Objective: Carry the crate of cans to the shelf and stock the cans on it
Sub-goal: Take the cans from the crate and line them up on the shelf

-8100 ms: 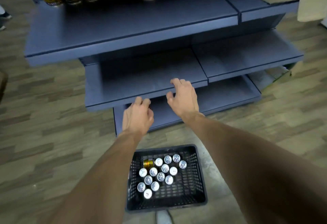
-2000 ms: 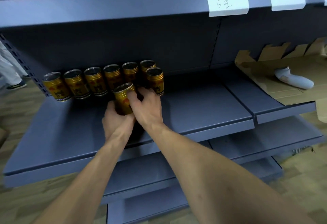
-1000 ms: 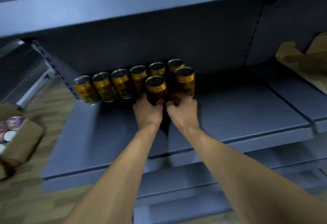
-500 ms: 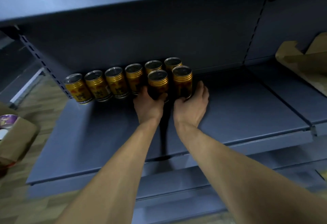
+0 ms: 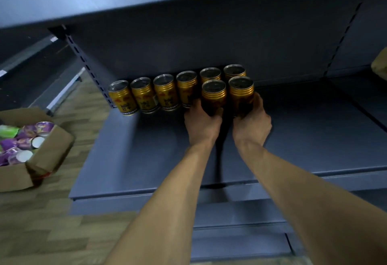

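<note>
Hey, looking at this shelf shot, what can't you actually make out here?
- Crate: out of frame in the head view, so the cans left are unknown.
- Front two cans: labels in shadow and behind the left hand and right hand.
- Back-row cans: label print too small.
- Cardboard box: cut by left edge, blurred.

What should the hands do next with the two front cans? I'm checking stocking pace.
Probably let go and draw back. The left hand grips one front can and the right hand the other front can; both appear to stand upright on the shelf, close before the back row.
</note>
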The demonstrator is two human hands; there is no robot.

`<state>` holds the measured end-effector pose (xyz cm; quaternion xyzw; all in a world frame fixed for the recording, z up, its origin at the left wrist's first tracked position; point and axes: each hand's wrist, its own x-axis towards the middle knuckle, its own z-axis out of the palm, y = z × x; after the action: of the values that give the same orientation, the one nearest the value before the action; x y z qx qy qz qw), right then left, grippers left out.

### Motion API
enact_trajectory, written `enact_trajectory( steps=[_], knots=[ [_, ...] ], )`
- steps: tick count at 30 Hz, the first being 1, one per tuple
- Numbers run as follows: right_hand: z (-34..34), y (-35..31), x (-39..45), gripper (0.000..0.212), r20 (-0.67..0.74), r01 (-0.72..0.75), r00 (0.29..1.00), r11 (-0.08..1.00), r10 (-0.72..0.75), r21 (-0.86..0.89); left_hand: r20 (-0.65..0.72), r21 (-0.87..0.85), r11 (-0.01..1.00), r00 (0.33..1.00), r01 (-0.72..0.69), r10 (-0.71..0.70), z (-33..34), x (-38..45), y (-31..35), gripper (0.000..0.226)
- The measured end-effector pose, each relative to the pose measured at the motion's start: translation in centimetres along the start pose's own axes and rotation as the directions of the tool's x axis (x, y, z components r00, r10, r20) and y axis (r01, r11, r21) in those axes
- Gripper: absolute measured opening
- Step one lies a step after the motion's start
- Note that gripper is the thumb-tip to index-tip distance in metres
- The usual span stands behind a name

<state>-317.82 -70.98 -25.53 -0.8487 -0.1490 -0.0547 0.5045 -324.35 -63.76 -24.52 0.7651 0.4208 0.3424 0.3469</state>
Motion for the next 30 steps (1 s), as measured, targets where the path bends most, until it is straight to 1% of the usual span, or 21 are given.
enact_trajectory(
  steps=[2,6,10,11,13,15,16,18,19,21,24,26,27,28,30],
  knots=[
    [0.3,-0.3,-0.1,0.051,-0.003,0.001,1.0,1.0,-0.001,0.005,-0.007,-0.008,1.0,1.0,-0.013,0.013,0.1,0.4,-0.6,0.041],
    [0.4,-0.3,-0.2,0.059,0.014,-0.015,1.0,1.0,0.016,-0.013,-0.006,0.026,0.998,0.998,-0.06,0.061,0.7,0.5,-1.4,0.046],
    [0.9,-0.4,0.2,0.061,0.062,-0.017,0.998,1.0,0.017,0.001,-0.004,0.015,0.996,0.996,-0.084,0.084,0.6,1.0,-1.3,0.042],
    [1.0,-0.5,0.2,0.065,0.09,-0.011,0.996,1.0,0.011,0.009,0.003,0.035,0.996,0.997,-0.083,0.083,0.4,1.1,-1.4,0.041],
    [1.1,-0.6,-0.1,0.081,0.136,-0.007,0.991,0.999,0.002,0.035,0.018,0.088,0.994,0.998,-0.064,0.063,0.1,0.8,-1.6,0.045],
    [0.4,-0.5,-0.6,0.086,0.119,-0.023,0.993,0.997,0.015,0.072,0.015,0.119,0.991,0.998,-0.06,0.059,-0.2,-0.2,-1.7,0.054],
    [-0.1,-0.3,-0.9,0.083,0.095,-0.038,0.995,0.996,0.03,0.083,0.008,0.119,0.991,0.998,-0.063,0.063,-0.5,-0.9,-1.7,0.057],
    [-1.3,0.0,-2.1,0.07,0.064,-0.036,0.997,0.997,0.032,0.073,-0.001,0.117,0.989,0.996,-0.09,0.091,-1.4,-2.4,-1.8,0.056],
    [-1.9,0.0,-3.1,0.061,0.064,-0.002,0.998,0.998,-0.002,0.061,0.002,0.128,0.985,0.994,-0.112,0.113,-2.0,-3.3,-1.9,0.055],
    [-3.0,0.0,-5.3,0.046,0.062,0.116,0.991,0.992,-0.119,0.049,0.015,0.172,0.973,0.988,-0.153,0.152,-3.2,-4.9,-2.1,0.059],
    [-4.5,0.4,-8.9,0.042,0.032,0.237,0.971,0.971,-0.236,-0.024,0.054,0.266,0.949,0.985,-0.17,0.161,-5.3,-8.1,-2.3,0.066],
    [-5.7,1.3,-11.7,0.033,-0.04,0.273,0.96,0.956,-0.278,-0.104,0.067,0.289,0.93,0.974,-0.227,0.217,-6.6,-11.0,-2.8,0.06],
    [-6.3,2.1,-13.3,0.026,-0.067,0.287,0.952,0.948,-0.298,-0.134,0.045,0.302,0.914,0.962,-0.271,0.27,-7.2,-12.9,-3.2,0.054],
    [-6.8,3.2,-15.0,0.019,-0.071,0.305,0.945,0.941,-0.318,-0.149,0.006,0.316,0.896,0.945,-0.312,0.327,-7.8,-14.8,-4.0,0.045],
    [-7.6,5.6,-18.3,0.011,-0.014,0.33,0.942,0.935,-0.334,-0.131,-0.058,0.323,0.881,0.922,-0.346,0.384,-8.8,-18.6,-5.9,0.029]
  ],
)
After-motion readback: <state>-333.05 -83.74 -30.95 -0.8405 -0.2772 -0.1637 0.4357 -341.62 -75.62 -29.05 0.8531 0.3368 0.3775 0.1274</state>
